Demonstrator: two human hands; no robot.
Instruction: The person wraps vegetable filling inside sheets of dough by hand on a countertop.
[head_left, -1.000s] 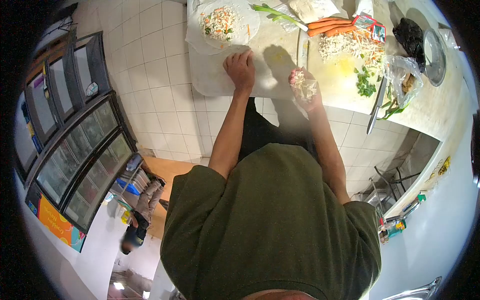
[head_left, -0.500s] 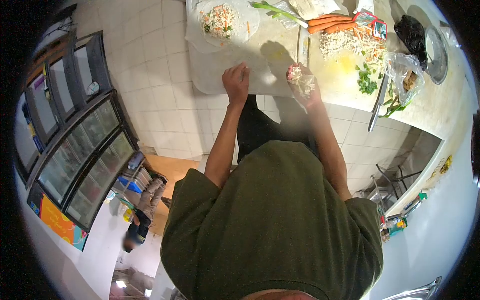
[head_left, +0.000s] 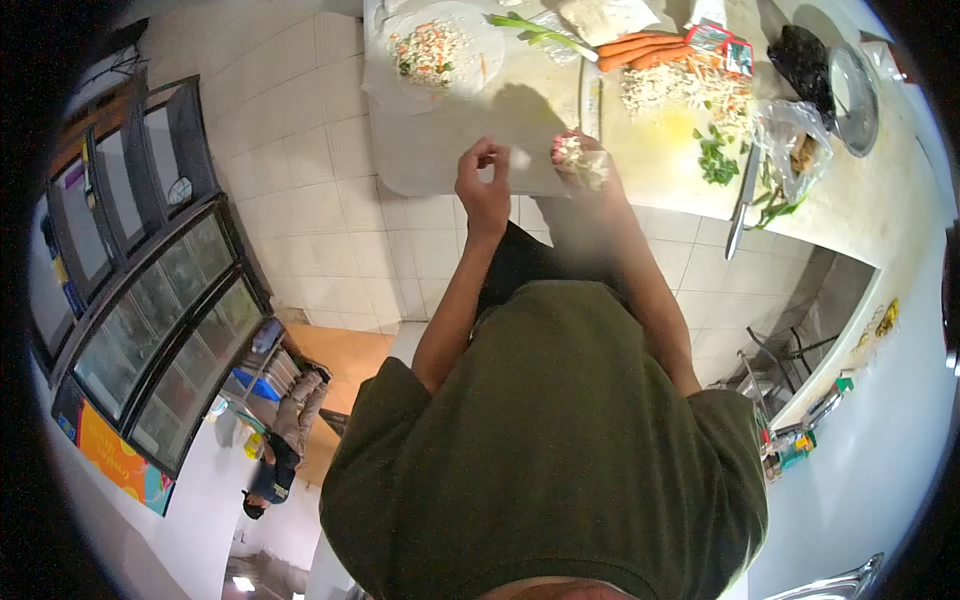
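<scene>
pale bits [head_left: 568, 152] in r hand [head_left: 597, 180]

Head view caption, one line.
Right hand cupping pale shreds, left hand beside it, carrots and knife on the counter.

In your right hand [head_left: 603, 190] you have a small clump of pale, finely cut pieces [head_left: 568, 152], loosely heaped, with a translucent, whitish bit [head_left: 594, 172] beside them that is too blurred to identify. Toward the left end of the desk [head_left: 420, 150] in your view, a thin, pale round sheet [head_left: 487, 38] lies flat, bearing a loose mound of mixed filling [head_left: 427, 55]: whitish shreds flecked with orange and green. A stray orange sliver [head_left: 484, 66] lies apart from your mound.
</scene>
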